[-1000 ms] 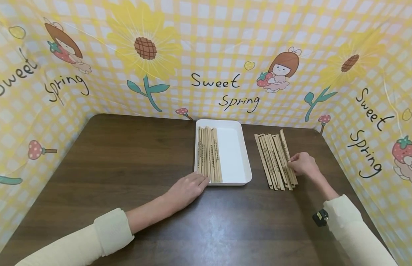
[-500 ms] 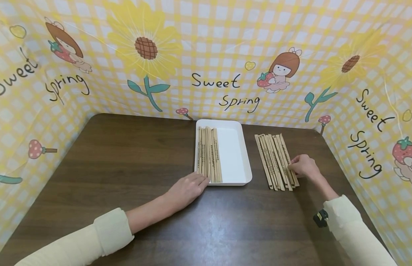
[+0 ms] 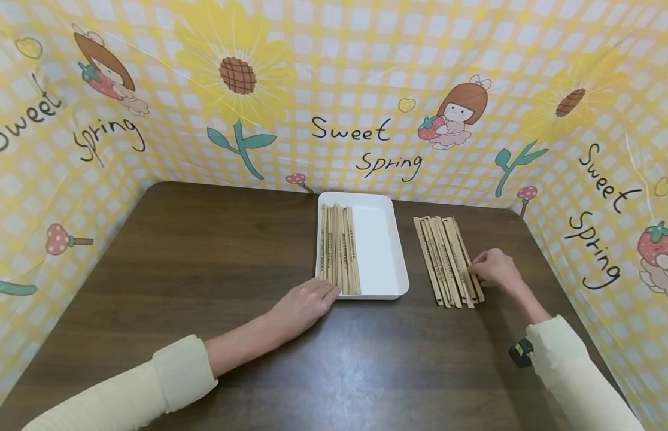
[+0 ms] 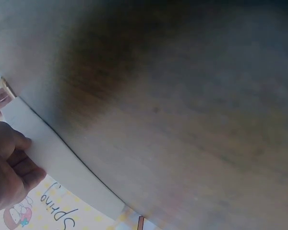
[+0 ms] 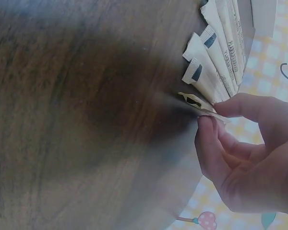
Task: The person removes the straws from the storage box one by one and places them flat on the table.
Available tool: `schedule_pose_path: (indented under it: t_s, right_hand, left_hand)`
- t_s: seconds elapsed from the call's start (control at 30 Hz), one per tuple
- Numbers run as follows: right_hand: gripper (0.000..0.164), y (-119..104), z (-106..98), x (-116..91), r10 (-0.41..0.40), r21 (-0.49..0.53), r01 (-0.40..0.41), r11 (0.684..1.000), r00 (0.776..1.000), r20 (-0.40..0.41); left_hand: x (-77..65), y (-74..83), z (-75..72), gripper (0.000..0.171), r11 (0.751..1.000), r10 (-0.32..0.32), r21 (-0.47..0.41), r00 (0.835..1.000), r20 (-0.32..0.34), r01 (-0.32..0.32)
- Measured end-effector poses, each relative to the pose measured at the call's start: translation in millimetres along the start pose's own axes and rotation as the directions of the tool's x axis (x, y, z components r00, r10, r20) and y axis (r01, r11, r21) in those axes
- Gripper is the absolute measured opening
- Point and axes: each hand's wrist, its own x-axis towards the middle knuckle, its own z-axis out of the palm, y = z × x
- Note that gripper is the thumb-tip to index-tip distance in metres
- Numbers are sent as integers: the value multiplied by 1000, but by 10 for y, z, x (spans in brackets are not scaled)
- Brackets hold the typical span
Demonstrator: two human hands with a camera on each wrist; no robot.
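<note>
In the head view a white tray (image 3: 379, 251) holds a row of paper-wrapped chopsticks (image 3: 339, 248) along its left side. My left hand (image 3: 307, 302) grips the tray at its near left corner; in the left wrist view, the thumb (image 4: 21, 141) lies against the tray's outer wall (image 4: 69, 160). To the right, on the table, lies a second row of paper-wrapped chopsticks (image 3: 442, 260). My right hand (image 3: 497, 267) pinches the rightmost packet between thumb and fingers. The right wrist view shows that packet (image 5: 194, 101) on edge beside the flatter ones (image 5: 206, 67).
The dark wooden table (image 3: 205, 251) has yellow checked cloth (image 3: 355, 72) standing along its back and sides. The tray's far edge lies close to the back cloth. A small black device (image 3: 521, 353) sits at my right cuff.
The rightmost packet has slid toward me, so its far end now lies about level with the others. My right hand moved slightly with it; the left hand and tray stayed put.
</note>
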Motion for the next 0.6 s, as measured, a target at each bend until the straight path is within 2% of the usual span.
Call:
schedule_pose_path:
  t_s: [0.23, 0.6]
  right_hand:
    - [31, -154, -40, -34, -50, -147, 34, 989, 993, -108]
    - [33, -698, 121, -35, -131, -123, 123, 985, 989, -67]
  left_hand:
    - [2, -4, -1, 35, 1000, 3, -1, 1000, 1, -3]
    - [4, -14, 8, 35, 1000, 7, -14, 1000, -4, -7]
